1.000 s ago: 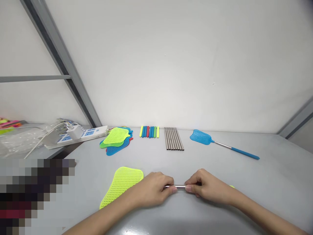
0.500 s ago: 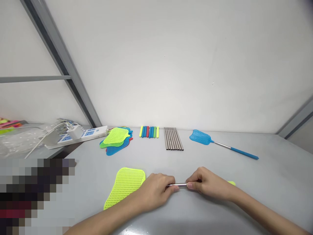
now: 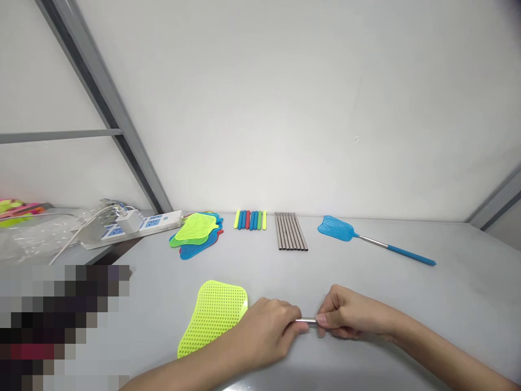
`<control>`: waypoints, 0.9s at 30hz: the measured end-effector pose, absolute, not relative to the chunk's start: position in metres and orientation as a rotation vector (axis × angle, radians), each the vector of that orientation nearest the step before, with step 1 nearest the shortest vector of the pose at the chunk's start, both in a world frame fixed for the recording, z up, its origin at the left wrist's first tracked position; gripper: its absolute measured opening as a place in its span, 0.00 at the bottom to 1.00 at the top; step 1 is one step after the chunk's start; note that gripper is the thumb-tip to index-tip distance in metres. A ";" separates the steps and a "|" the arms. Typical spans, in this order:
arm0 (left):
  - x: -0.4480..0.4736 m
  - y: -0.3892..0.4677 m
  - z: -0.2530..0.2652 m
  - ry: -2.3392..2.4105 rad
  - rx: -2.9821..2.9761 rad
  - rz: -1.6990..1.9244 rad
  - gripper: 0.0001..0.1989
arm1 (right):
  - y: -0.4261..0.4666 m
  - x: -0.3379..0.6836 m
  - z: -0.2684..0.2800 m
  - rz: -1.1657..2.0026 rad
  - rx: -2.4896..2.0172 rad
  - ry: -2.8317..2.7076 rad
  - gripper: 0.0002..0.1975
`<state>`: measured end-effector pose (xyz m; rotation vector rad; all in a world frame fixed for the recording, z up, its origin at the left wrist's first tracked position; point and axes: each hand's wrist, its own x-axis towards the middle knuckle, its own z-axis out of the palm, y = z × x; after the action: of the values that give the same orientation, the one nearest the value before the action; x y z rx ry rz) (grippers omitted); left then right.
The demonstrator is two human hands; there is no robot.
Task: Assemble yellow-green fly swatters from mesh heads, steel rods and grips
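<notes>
Near the front edge of the bench (image 3: 407, 282), the fingers of the left hand (image 3: 272, 328) were curled closed round a slim metal rod (image 3: 306, 320), with a short bare length showing before the right hand (image 3: 348, 314), whose thumb and fingers pinched it tightly. A yellow-green mesh paddle (image 3: 217, 309) lay partly behind the left forearm; whether the rod joined it, I could not tell. Farther back lay steel tubes (image 3: 291, 231) side by side, coloured grips (image 3: 251, 220) to their left, then piled mesh paddles (image 3: 197, 227) near a white power strip (image 3: 163, 220). Right of the tubes rested a blue swatter (image 3: 337, 228).
</notes>
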<state>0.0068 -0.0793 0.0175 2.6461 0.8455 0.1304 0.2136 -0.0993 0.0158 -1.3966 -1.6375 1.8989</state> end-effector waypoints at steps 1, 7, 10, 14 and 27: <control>0.007 -0.079 0.018 0.848 2.642 0.130 0.18 | -0.099 0.214 0.016 1.904 -1.394 -1.636 0.12; 0.007 -0.078 0.019 0.882 2.609 0.153 0.20 | -0.098 0.214 0.019 1.897 -1.349 -1.681 0.13; 0.007 -0.077 0.018 0.903 2.590 0.166 0.21 | -0.097 0.214 0.020 1.878 -1.328 -1.717 0.13; 0.008 -0.077 0.018 0.921 2.538 0.193 0.20 | -0.097 0.215 0.022 1.838 -1.330 -1.790 0.14; 0.009 -0.071 0.024 0.852 2.299 0.182 0.21 | -0.098 0.216 0.023 1.708 -1.364 -1.907 0.15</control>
<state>0.0087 -0.0713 0.0242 2.2989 0.8519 0.1818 0.2160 -0.0981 0.0225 -1.3639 -1.9070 1.7084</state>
